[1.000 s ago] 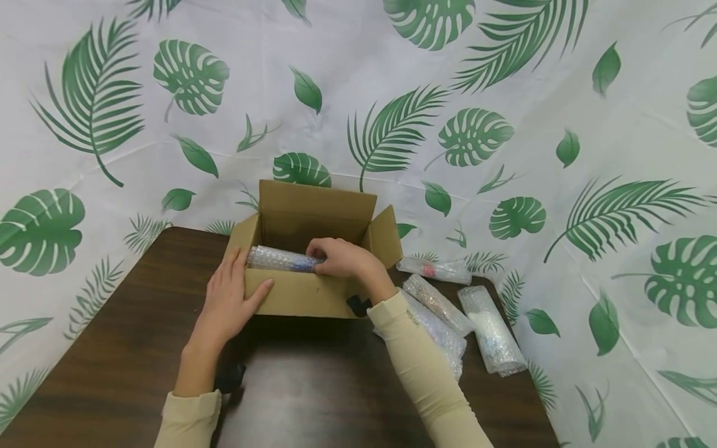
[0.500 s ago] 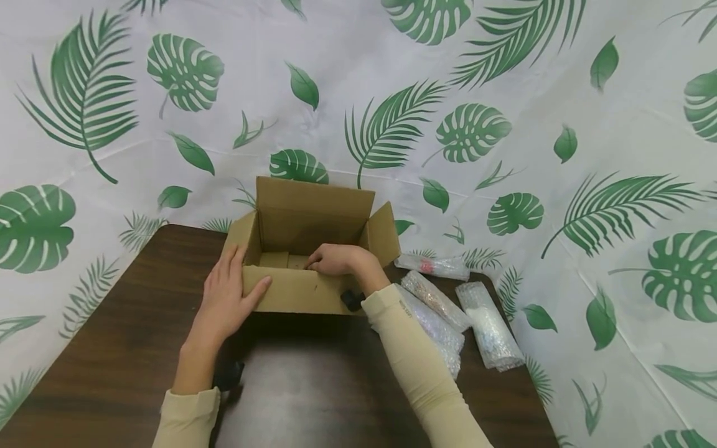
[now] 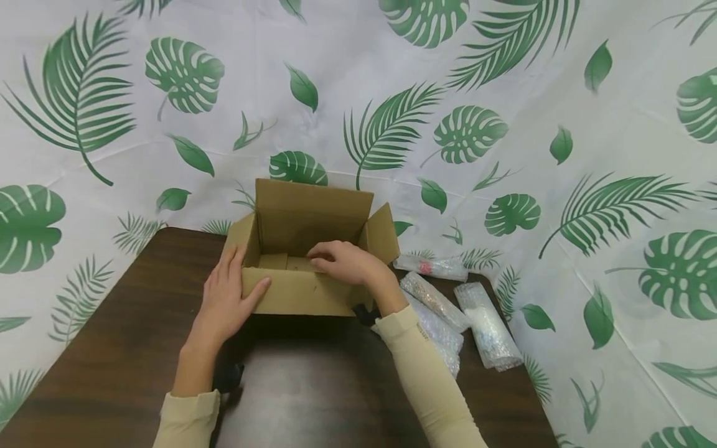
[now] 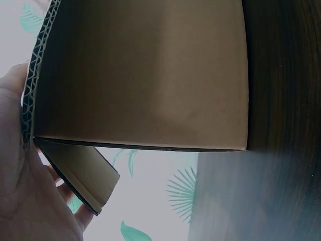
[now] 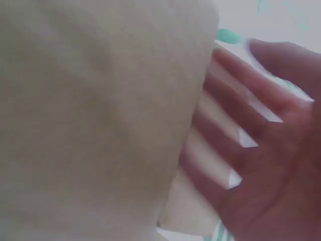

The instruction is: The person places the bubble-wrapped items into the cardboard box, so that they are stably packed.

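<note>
A cardboard box (image 3: pixel 305 292) stands with raised flaps at the back of the table; part of its bare inner floor shows. My left hand (image 3: pixel 221 305) holds its front left corner, thumb over the front edge and fingers along the left flap. In the left wrist view that hand (image 4: pixel 30 191) lies around the corner, beside the cut edge of the cardboard. My right hand (image 3: pixel 353 264) is over the box opening, holding nothing. In the right wrist view its fingers (image 5: pixel 220 145) are spread and loosely bent, blurred, beyond the box's wall.
Several bubble-wrapped bundles lie right of the box: one with a red spot (image 3: pixel 426 267), a narrow roll (image 3: pixel 437 302), a flatter one (image 3: pixel 442 336) partly under it, and a pale one (image 3: pixel 488 326) near the table's edge. A leaf-print cloth (image 3: pixel 235 56) hangs behind the dark table (image 3: pixel 302 392).
A bubble-wrapped roll pinched by my right hand went down into the box and out of sight. The right hand has let go and risen slightly. My left hand stays at the corner.
</note>
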A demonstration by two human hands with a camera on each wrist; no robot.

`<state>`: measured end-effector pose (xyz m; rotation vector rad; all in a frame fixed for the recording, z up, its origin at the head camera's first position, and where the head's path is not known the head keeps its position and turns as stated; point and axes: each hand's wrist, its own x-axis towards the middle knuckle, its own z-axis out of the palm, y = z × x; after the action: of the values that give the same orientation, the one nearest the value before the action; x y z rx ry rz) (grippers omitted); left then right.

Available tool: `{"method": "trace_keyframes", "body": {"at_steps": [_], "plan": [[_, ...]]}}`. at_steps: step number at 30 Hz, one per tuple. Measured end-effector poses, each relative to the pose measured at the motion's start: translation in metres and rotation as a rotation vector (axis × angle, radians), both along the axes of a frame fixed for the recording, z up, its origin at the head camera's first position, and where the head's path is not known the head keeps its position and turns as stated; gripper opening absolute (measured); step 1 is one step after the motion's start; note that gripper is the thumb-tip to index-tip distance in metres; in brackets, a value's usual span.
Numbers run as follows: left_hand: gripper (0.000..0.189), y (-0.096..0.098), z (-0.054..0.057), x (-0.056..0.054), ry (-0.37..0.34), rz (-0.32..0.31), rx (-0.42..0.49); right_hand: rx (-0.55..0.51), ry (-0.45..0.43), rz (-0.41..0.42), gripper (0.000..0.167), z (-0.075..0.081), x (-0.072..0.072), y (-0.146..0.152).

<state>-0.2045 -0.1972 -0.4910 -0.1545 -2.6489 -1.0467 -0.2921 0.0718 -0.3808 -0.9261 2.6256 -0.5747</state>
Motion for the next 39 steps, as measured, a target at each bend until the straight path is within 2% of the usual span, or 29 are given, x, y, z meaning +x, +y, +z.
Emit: {"method": "trace_keyframes", "body": {"at_steps": [4,9,12,14,18,21,25,28,33,39], "plan": [[0.091,0.003,-0.003,0.0,-0.001,-0.009,0.005,-0.237,0.095,-0.025,0.03,0.0,0.031,0.027],[0.09,0.002,-0.005,-0.001,0.01,-0.022,0.037,-0.424,0.119,-0.099,0.029,-0.007,0.074,0.064],[0.09,0.003,-0.006,-0.005,0.018,-0.04,0.069,-0.458,0.11,-0.183,0.032,-0.019,0.096,0.094],[0.089,0.004,-0.007,-0.005,0.017,-0.047,0.084,-0.46,0.069,-0.247,0.032,-0.029,0.111,0.115],[0.091,0.004,-0.012,-0.001,-0.008,-0.029,0.084,-0.399,0.033,-0.37,0.032,-0.06,0.132,0.154],[0.092,0.004,-0.014,0.002,-0.008,-0.005,0.064,-0.301,0.104,-0.46,0.035,-0.088,0.135,0.175],[0.092,0.005,-0.013,0.0,0.024,0.002,0.041,-0.086,0.207,-0.575,0.049,-0.12,0.137,0.194],[0.09,0.005,-0.014,-0.001,0.045,0.004,0.029,0.031,0.212,-0.617,0.056,-0.135,0.139,0.202],[0.082,0.006,-0.017,-0.002,0.082,0.008,0.019,0.06,0.203,-0.633,0.059,-0.146,0.141,0.208],[0.081,0.005,-0.018,-0.004,0.099,0.002,0.026,0.089,0.282,-0.616,0.056,-0.145,0.138,0.203]]}}
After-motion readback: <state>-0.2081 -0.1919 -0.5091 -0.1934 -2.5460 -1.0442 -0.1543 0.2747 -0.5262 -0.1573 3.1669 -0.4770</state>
